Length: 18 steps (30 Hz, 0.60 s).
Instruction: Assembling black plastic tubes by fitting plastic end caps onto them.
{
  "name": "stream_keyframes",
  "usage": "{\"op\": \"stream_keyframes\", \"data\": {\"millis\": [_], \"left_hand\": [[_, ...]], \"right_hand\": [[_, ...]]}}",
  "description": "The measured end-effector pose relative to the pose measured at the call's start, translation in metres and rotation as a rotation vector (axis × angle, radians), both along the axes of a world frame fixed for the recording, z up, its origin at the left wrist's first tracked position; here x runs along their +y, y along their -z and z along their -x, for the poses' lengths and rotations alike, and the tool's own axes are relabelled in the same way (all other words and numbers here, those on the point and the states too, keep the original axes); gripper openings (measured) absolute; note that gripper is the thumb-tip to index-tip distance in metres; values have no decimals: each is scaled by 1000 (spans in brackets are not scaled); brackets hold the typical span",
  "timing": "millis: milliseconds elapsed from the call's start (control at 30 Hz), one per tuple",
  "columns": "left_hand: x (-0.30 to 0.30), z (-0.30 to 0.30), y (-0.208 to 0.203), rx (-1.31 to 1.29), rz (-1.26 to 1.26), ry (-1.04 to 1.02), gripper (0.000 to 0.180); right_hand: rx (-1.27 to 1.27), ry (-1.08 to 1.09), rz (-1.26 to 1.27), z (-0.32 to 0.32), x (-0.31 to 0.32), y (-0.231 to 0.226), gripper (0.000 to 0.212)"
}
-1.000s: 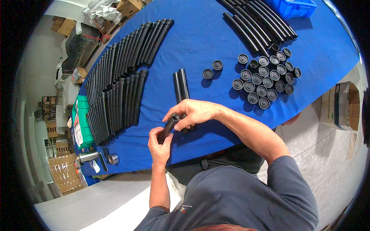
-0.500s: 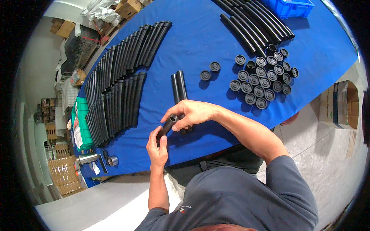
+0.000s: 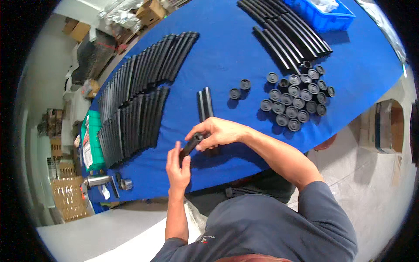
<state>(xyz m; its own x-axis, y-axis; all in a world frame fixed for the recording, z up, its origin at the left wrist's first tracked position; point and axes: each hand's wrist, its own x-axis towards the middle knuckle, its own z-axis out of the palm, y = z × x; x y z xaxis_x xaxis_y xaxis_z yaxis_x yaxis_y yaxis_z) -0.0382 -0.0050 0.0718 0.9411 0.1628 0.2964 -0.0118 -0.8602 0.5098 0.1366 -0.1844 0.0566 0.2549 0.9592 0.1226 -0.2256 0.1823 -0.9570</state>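
Observation:
Both my hands meet around a short black tube (image 3: 190, 145), tilted with its open end up and toward the right. The fingers and thumb of my right hand (image 3: 223, 131) close round that upper end. My left hand (image 3: 177, 172) holds the lower part loosely between its thumb and nearly straight fingers, hiding the tube's bottom. Just beyond my right hand, two black tubes (image 3: 204, 104) lie side by side on the blue cloth, their near ends partly covered by the hand. Two round black caps (image 3: 235, 93) sit farther right.
Rows of black tubes (image 3: 135, 100) cover the table's left side; more tubes (image 3: 288, 37) lie at the far right. Several round black caps (image 3: 298, 103) are grouped at right. A green bin (image 3: 94, 142), a tape roll (image 3: 126, 184) and a blue crate (image 3: 334, 22) stand near the edges.
The left hand's fingers have straightened and loosened a little around the tube. Both hands stay in nearly the same place, and the whole view has shifted slightly.

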Motion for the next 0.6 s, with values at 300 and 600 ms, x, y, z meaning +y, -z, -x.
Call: {"op": "stream_keyframes", "data": {"millis": [300,600], "left_hand": [[7,4,18,-62,331,-76,39],[-2,-3,-26,-360,1672,-43,27]], "right_hand": [[27,-25,2,-1,2,3,49],[143,-18,68,1,-3,-1,64]]}}
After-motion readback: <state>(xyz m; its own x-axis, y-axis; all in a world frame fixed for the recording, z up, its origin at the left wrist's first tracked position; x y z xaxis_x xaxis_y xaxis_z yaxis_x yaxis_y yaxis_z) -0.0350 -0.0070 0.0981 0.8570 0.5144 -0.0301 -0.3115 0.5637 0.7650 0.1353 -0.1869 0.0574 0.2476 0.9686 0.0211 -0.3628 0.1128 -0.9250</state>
